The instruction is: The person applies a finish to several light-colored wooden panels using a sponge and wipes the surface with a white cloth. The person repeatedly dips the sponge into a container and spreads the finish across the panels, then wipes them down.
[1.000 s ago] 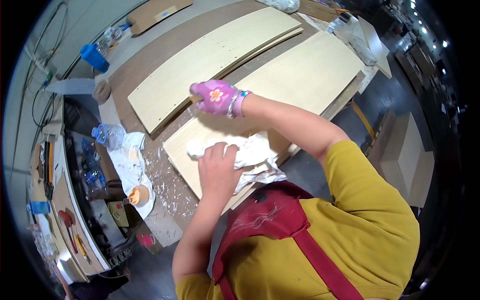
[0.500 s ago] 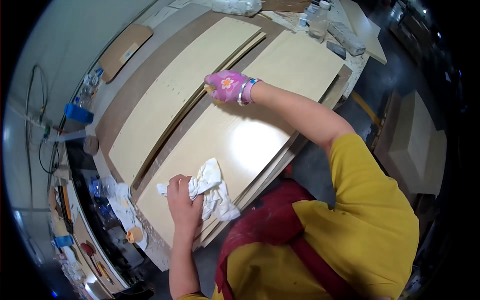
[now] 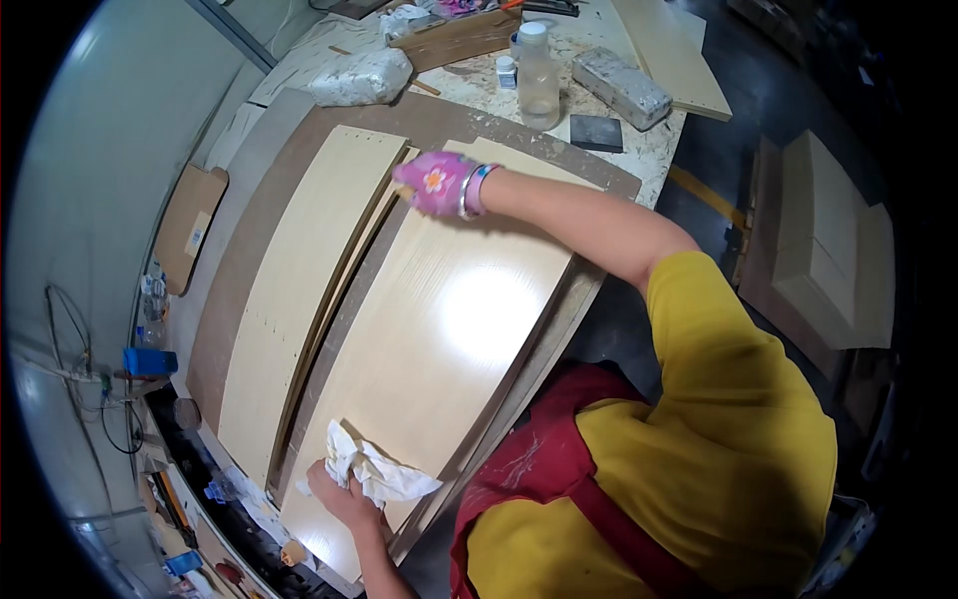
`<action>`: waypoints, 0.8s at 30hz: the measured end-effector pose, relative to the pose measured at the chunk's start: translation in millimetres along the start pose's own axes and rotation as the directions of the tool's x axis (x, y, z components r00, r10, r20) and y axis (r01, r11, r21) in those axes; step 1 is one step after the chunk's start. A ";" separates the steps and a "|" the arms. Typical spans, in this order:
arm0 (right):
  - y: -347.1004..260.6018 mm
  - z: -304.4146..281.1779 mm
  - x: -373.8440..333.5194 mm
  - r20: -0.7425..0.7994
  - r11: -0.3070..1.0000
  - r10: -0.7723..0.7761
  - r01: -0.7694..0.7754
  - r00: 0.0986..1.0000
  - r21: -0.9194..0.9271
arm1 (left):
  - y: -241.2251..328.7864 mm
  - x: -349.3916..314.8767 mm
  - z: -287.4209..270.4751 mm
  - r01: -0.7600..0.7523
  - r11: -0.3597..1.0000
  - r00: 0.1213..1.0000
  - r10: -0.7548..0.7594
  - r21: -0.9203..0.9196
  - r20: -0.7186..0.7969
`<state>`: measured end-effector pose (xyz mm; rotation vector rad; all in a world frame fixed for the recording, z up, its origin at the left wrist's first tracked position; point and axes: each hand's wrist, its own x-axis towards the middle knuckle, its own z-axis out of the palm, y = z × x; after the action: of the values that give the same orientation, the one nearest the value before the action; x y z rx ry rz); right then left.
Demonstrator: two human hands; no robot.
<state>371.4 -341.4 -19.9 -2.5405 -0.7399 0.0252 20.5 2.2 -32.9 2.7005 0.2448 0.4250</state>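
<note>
A pale wooden board [image 3: 399, 339] lies lengthwise before me on a stack of boards. My left hand [image 3: 342, 499] rests at its near end, closed on a crumpled white cloth [image 3: 384, 476] that spreads over the surface. My right hand [image 3: 436, 185], in a pink glove with a flower print, is at the board's far left edge. Its fingers are curled around a small tan piece [image 3: 404, 194], mostly hidden, whose kind I cannot make out. Left of that board, across a narrow gap, lies a second pale board [image 3: 289, 270] with small holes, atop another.
Beyond the boards stand a clear bottle with a white cap [image 3: 539, 80], a small white jar [image 3: 506, 72], a plaster-smeared block [image 3: 621, 88] and a dark flat pad [image 3: 596, 133]. A wrapped white bundle [image 3: 361, 78] sits farther left. Cardboard [image 3: 823, 250] stands at right.
My view has shifted, bringing more of the far tabletop into sight. The gloved right hand has slid along the board's edge toward its far end. The left hand still grips the cloth.
</note>
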 end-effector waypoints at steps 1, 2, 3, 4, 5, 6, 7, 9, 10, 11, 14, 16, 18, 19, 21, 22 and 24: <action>9.7 -13.5 -2.8 -0.018 0.999 0.030 -0.030 0.999 0.017 | -0.1 0.1 1.0 0.007 1.000 1.000 -0.007 0.011 0.000; 23.8 -19.3 -0.8 -0.018 0.997 0.078 -0.078 0.997 0.018 | 2.8 0.1 2.1 0.020 1.000 1.000 -0.020 0.018 0.001; 38.4 -26.3 0.8 -0.021 0.992 0.128 -0.128 0.991 0.018 | 5.7 1.3 3.3 0.042 0.999 0.999 -0.042 0.012 -0.003; 49.6 -33.4 2.2 -0.027 0.992 0.129 -0.129 0.991 0.000 | 7.7 0.7 3.8 0.070 0.998 0.998 -0.069 0.009 -0.008; 59.6 -41.5 2.7 -0.033 0.991 0.129 -0.130 0.991 -0.019 | 9.2 0.3 3.8 0.097 0.995 0.995 -0.097 0.005 -0.014; 70.1 -48.5 1.9 -0.040 0.990 0.131 -0.133 0.991 -0.041 | 10.8 0.7 3.3 0.105 0.994 0.994 -0.104 0.011 -0.013; 81.3 -52.4 1.6 -0.057 0.990 0.122 -0.125 0.991 -0.064 | 12.1 0.9 3.6 0.113 0.993 0.994 -0.112 0.016 -0.014; 102.7 -60.5 -2.0 -0.094 0.987 0.104 -0.114 0.990 -0.113 | 11.7 0.5 4.3 0.132 0.991 0.991 -0.131 0.008 -0.017; 114.4 -64.3 -6.4 -0.135 0.986 0.142 -0.152 0.981 -0.067 | 10.2 0.3 4.7 0.142 0.990 0.990 -0.142 -0.006 -0.019; 127.4 -66.6 -12.5 -0.175 0.982 0.183 -0.189 0.967 -0.019 | 10.3 1.7 5.0 0.153 0.988 0.988 -0.153 -0.020 -0.021; 172.0 -61.6 -22.3 -0.367 0.989 0.148 -0.149 0.919 0.026 | 23.3 12.2 3.5 0.253 0.943 0.967 -0.248 -0.218 0.051; 168.9 -64.2 -24.3 -0.195 0.866 0.248 -0.128 0.949 0.483 | 45.5 24.1 15.4 0.199 0.950 0.979 -0.183 -0.242 0.087; 161.3 -65.9 -26.9 -0.039 0.678 0.256 -0.151 0.966 0.720 | 63.3 39.0 33.4 0.063 0.973 0.993 -0.038 -0.224 0.113; 163.1 -63.6 -25.9 -0.063 0.698 0.196 -0.094 0.979 0.710 | 72.2 48.3 43.5 -0.034 0.978 0.989 0.063 -0.205 0.135; 165.4 -58.0 -23.5 -0.109 0.726 0.074 0.021 0.991 0.687 | 89.4 58.1 55.0 -0.128 0.982 0.984 0.143 -0.137 0.107; 165.3 -57.0 -22.8 -0.120 0.732 0.036 0.055 0.992 0.679 | 89.4 59.4 57.1 -0.127 0.984 0.985 0.139 -0.126 0.099; 162.8 -54.7 -18.3 -0.106 0.765 -0.028 0.089 0.994 0.638 | 84.5 59.2 61.3 -0.126 0.986 0.987 0.136 -0.107 0.090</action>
<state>445.5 -494.7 -49.0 -1.8422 -0.6345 0.1219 105.4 -82.6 -37.0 2.6379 0.0170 0.3334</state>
